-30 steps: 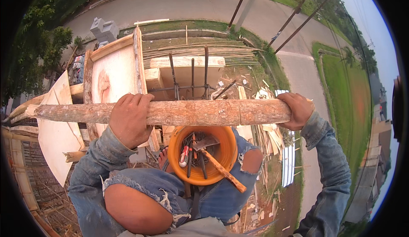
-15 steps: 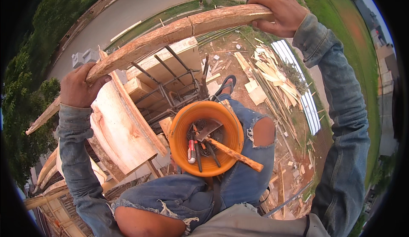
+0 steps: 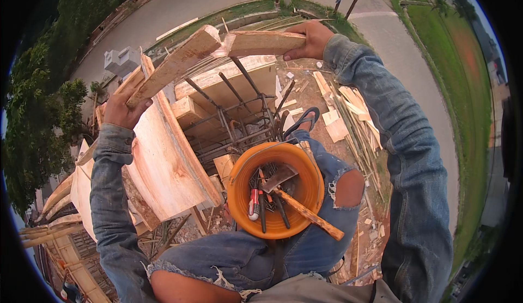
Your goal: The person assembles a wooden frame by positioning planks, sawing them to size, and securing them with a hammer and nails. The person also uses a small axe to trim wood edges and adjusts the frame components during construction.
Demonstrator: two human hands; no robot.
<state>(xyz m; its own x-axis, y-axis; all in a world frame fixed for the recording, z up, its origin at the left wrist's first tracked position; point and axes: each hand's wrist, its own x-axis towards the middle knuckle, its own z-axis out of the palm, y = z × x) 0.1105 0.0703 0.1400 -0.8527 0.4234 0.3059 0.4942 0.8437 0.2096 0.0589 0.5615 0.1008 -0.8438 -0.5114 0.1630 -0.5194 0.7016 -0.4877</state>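
Note:
My left hand (image 3: 126, 106) is closed around a long rough wooden strip (image 3: 180, 63), which slopes up toward the middle. My right hand (image 3: 313, 39) grips the short piece of the strip (image 3: 264, 43) at its far end. The two pieces meet at an angle at a break with pale, splintered wood; whether fibres still join them I cannot tell. Below, an orange bucket (image 3: 239, 194) rests by my legs. Inside are a hatchet-like tool with a wooden handle (image 3: 310, 215), a red-and-white handled tool (image 3: 254, 205), dark-handled pliers (image 3: 281, 211) and what look like nails.
Beside my left arm lies a wide wooden board (image 3: 163, 167). Steel rebar (image 3: 231, 129) sticks up between wooden formwork panels (image 3: 239, 82). Far below are scrap timber (image 3: 354, 112), a road (image 3: 397, 47) and grass (image 3: 447, 47). My sandalled foot (image 3: 308, 119) is past the bucket.
The cracked strip has snapped open at its crack, and its two parts now bend apart. My right hand has moved left and inward. The view has shifted slightly.

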